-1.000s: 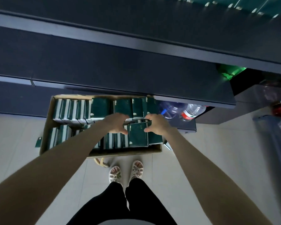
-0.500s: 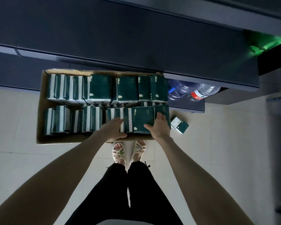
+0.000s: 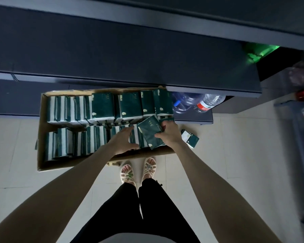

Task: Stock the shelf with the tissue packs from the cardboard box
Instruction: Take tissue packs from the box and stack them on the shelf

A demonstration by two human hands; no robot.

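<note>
1. Lifting clear of the near row, one tissue pack [image 3: 150,133] now sits tilted above its neighbours at the right end of the cardboard box [image 3: 60,165]. Half a second ago it lay level in that row.
2. The right hand [image 3: 168,135] grips the pack's right edge, fingers curled over the far corner and thumb on the near side. Before, it only lay on top.
3. The left hand [image 3: 124,141] holds nothing, its fingers straight and spread over the near-row packs just left of the raised one.
4. Other packs fill two rows in the box, which stands on the tiled floor against the dark shelf [image 3: 112,55].
5. Water bottles [image 3: 209,103] lie under the shelf right of the box. A loose pack [image 3: 191,139] lies on the floor beside the right wrist, and sandalled feet [image 3: 139,170] stand at the near wall.
</note>
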